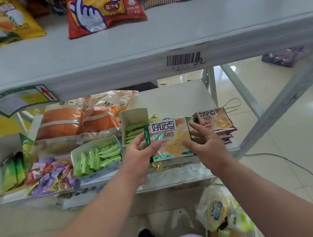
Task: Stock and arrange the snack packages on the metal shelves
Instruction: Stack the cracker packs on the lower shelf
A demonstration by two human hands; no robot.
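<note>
left hand [136,154] and right hand [207,143] both pinching green-edged biscuit packet [171,138] over lower metal shelf [178,96], beside stack of red-edged biscuit packets [218,122]. open white cardboard boxes [133,115] holding green sachets [105,154]; loose mixed candies [50,174] left.

The single head-worn camera looks forward and steeply down from close in front of the metal shelves [143,47]. The upper shelf's front edge crosses the frame's middle; the lower shelf [178,96] and floor [292,141] lie beneath.
</note>
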